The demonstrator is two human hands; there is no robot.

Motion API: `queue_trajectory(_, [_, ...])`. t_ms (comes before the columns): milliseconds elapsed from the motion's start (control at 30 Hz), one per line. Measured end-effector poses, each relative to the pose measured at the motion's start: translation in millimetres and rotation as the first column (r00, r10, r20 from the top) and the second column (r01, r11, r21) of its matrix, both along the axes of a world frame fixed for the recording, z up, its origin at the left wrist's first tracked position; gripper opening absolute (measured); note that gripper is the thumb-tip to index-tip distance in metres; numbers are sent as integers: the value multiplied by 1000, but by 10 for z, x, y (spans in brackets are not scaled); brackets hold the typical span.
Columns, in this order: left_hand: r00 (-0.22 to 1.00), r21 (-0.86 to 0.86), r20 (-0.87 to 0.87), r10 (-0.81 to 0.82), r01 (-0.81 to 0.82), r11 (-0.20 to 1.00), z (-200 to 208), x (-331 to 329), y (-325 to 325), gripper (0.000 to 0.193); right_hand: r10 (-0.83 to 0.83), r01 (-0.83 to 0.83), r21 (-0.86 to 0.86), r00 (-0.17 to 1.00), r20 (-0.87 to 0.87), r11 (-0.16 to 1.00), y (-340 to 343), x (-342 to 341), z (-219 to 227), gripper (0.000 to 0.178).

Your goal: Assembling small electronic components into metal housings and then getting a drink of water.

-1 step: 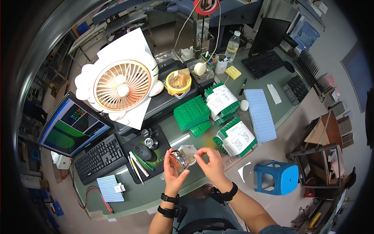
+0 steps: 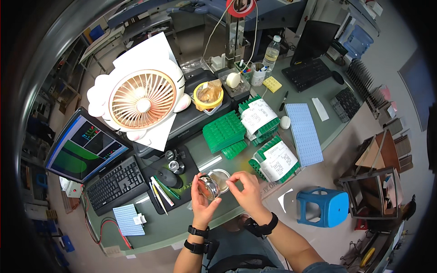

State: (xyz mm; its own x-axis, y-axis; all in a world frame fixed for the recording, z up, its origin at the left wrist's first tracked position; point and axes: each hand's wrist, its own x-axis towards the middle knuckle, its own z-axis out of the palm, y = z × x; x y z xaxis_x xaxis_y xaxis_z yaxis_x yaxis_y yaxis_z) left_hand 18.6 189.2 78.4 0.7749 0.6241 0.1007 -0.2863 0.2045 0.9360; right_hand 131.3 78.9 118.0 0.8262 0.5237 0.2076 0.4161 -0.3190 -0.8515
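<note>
In my left hand (image 2: 203, 205), thumb and fingers curl round the rim of a shiny, silvery round piece (image 2: 209, 188); whether it is a dish or a lens I cannot tell. Right beside it is a round, see-through piece with a pale rim (image 2: 220, 178). My right hand (image 2: 246, 187) pinches the right edge of that pale-rimmed piece between thumb and forefinger. Both hands are above the front edge of the green desk (image 2: 182, 223).
Green trays (image 2: 224, 131) and paper-wrapped green bundles (image 2: 277, 160) stand beyond my right hand. To the left lie pens (image 2: 163, 193), a mouse (image 2: 167, 178) and a keyboard (image 2: 114, 184). A fan (image 2: 144, 105) rises behind; a blue stool (image 2: 323, 207) is at the right.
The see-through piece has turned slightly, so its pale rim shows more plainly as a ring. Both hands keep nearly the same place and hold.
</note>
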Motion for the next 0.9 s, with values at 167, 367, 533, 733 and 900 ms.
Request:
queue_trajectory(167, [1000,34,-20,2,-1,999,20,-10,-8,99,28,-28,-4,998,57,1000,28,-9,84,13])
queue_trajectory(367, [999,67,-35,3,0,998,20,2,11,98,49,-49,-16,998,-45,999,18,0,73,15])
queue_trajectory(533, [999,45,-35,8,-6,999,63,17,-1,98,33,-41,-61,990,-134,997,14,12,51,16])
queue_trajectory(733, [999,97,-34,7,-4,995,-42,-6,26,97,70,-72,-141,997,-18,987,53,-16,122,11])
queue_trajectory(900, [999,100,-46,5,0,995,1,-3,22,97,152,-144,-151,988,42,978,58,10,71,12])
